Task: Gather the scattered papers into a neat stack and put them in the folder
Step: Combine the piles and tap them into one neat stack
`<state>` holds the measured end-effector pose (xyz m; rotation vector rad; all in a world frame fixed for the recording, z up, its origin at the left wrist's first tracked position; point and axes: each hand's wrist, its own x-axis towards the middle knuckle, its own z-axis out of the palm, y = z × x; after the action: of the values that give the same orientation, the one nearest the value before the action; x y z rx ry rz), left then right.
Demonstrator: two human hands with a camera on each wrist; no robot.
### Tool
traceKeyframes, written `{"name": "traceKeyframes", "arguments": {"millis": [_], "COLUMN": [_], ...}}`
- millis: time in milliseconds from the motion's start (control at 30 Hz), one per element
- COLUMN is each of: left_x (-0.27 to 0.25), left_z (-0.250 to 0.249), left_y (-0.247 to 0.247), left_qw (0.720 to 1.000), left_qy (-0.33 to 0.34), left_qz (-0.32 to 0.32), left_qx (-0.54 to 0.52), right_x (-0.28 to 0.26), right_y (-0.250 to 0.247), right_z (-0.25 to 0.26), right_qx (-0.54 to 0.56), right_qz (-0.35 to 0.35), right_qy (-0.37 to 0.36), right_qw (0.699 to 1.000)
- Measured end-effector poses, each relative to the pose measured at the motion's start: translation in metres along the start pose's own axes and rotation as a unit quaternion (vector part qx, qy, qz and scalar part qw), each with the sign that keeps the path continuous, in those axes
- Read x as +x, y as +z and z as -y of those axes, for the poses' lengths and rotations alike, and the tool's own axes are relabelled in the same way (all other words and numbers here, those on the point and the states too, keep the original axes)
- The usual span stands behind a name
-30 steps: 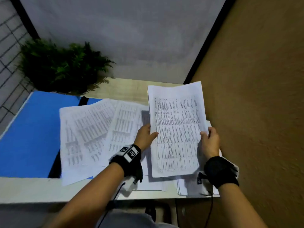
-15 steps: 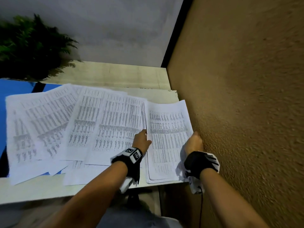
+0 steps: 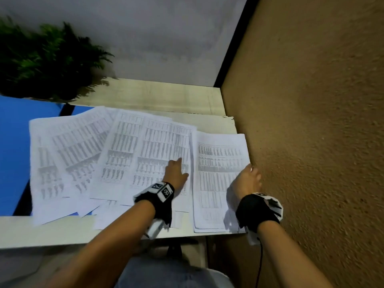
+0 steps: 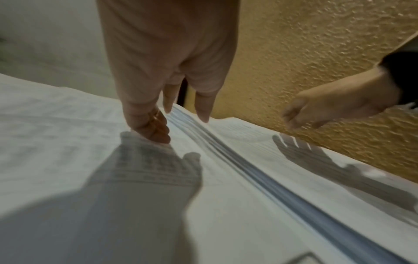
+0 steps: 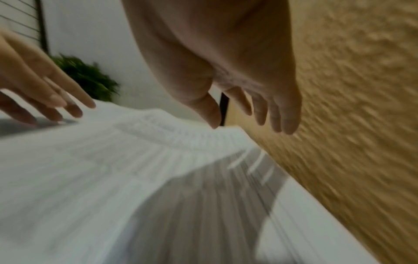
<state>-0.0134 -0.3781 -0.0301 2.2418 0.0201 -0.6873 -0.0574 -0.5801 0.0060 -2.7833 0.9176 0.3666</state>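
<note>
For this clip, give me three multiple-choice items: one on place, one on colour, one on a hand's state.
1. Where does the gathered stack lie?
A. beside the brown wall
B. on the plant
C. on the floor

2. What colour is the folder under the scattered papers?
A. red
B. blue
C. green

3. What is the left hand doing?
A. gripping a pen
B. clenched in the air
C. fingers touching a scattered sheet

Key: 1 A, the stack sits at the desk's right edge by the wall; 2 B, blue shows left of the sheets; 3 C, the left wrist view shows fingertips on paper.
</note>
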Motion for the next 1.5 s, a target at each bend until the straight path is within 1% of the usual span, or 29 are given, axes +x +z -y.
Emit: {"name": "traceKeyframes", "arguments": {"millis": [33, 67, 100, 133, 167, 200, 233, 267, 333, 433, 500, 567, 633, 767, 867, 933, 1000, 1067, 1100, 1200, 1300, 1333, 1400, 1467, 1500], "left_x": [0.0, 0.001, 0.001, 0.0, -0.001, -0.004, -0.007, -0.011, -0.018, -0.027, -0.031, -0.033, -0.032, -0.026, -0.023, -0.021, -0.019, -0.018, -0.018, -0.02, -0.021, -0.021, -0.02, -0.023, -0.024], "left_z": [0.012, 0.023, 0.037, 0.053, 0.067, 0.084, 0.098, 0.113, 0.141, 0.177, 0.195, 0.205, 0.213, 0.226, 0.232, 0.235, 0.233, 0.229, 0.227, 0.221, 0.226, 0.229, 0.237, 0.243, 0.244], "left_y": [-0.017, -0.034, -0.052, -0.073, -0.091, -0.112, -0.129, -0.146, -0.177, -0.211, -0.227, -0.237, -0.243, -0.245, -0.249, -0.25, -0.251, -0.251, -0.252, -0.253, -0.259, -0.262, -0.268, -0.272, -0.272], "left_qw": [1.0, 0.999, 0.998, 0.996, 0.993, 0.988, 0.982, 0.976, 0.964, 0.947, 0.939, 0.936, 0.938, 0.95, 0.945, 0.938, 0.925, 0.913, 0.912, 0.933, 0.954, 0.96, 0.964, 0.962, 0.96], "left_qy": [-0.005, -0.016, -0.031, -0.05, -0.071, -0.094, -0.115, -0.14, -0.191, -0.234, -0.258, -0.275, -0.269, -0.215, -0.192, -0.159, -0.133, -0.12, -0.117, -0.113, -0.112, -0.109, -0.112, -0.136, -0.147], "left_qz": [-0.018, -0.031, -0.046, -0.062, -0.078, -0.098, -0.114, -0.13, -0.155, -0.194, -0.205, -0.211, -0.217, -0.226, -0.26, -0.292, -0.307, -0.303, -0.296, -0.263, -0.207, -0.185, -0.142, -0.105, -0.091], "left_qx": [-0.005, -0.002, 0.01, 0.03, 0.052, 0.074, 0.093, 0.105, 0.103, 0.102, 0.096, 0.059, 0.018, -0.015, -0.041, -0.102, -0.179, -0.246, -0.259, -0.22, -0.183, -0.182, -0.198, -0.214, -0.22], "right_x": [-0.003, -0.007, -0.011, -0.018, -0.023, -0.031, -0.037, -0.042, -0.05, -0.055, -0.057, -0.059, -0.056, -0.047, -0.049, -0.054, -0.058, -0.06, -0.059, -0.059, -0.063, -0.061, -0.053, -0.046, -0.044], "right_y": [-0.002, -0.005, -0.007, -0.008, -0.006, -0.002, 0.005, 0.015, 0.034, 0.052, 0.058, 0.06, 0.064, 0.067, 0.067, 0.068, 0.069, 0.068, 0.07, 0.07, 0.064, 0.063, 0.062, 0.059, 0.059], "right_z": [0.016, 0.031, 0.049, 0.069, 0.085, 0.104, 0.119, 0.13, 0.151, 0.167, 0.176, 0.184, 0.196, 0.207, 0.208, 0.21, 0.214, 0.218, 0.22, 0.221, 0.217, 0.214, 0.203, 0.194, 0.192], "right_qx": [0.03, 0.069, 0.136, 0.213, 0.264, 0.276, 0.256, 0.224, 0.172, 0.098, 0.082, 0.065, 0.049, 0.053, 0.054, 0.065, 0.075, 0.113, 0.151, 0.297, 0.347, 0.365, 0.395, 0.397, 0.381], "right_qz": [-0.016, -0.014, 0.008, 0.048, 0.098, 0.155, 0.197, 0.222, 0.234, 0.198, 0.185, 0.165, 0.155, 0.14, 0.129, 0.121, 0.114, 0.107, 0.106, 0.096, 0.078, 0.092, 0.167, 0.242, 0.25], "right_qy": [-0.035, -0.076, -0.103, -0.113, -0.122, -0.137, -0.143, -0.147, -0.115, -0.031, 0.014, 0.049, 0.074, 0.103, 0.125, 0.135, 0.145, 0.156, 0.155, 0.131, 0.101, 0.076, 0.041, 0.036, 0.039], "right_qw": [0.999, 0.995, 0.985, 0.969, 0.952, 0.939, 0.936, 0.937, 0.95, 0.975, 0.979, 0.983, 0.984, 0.983, 0.982, 0.981, 0.98, 0.975, 0.97, 0.941, 0.929, 0.923, 0.902, 0.884, 0.889]}}
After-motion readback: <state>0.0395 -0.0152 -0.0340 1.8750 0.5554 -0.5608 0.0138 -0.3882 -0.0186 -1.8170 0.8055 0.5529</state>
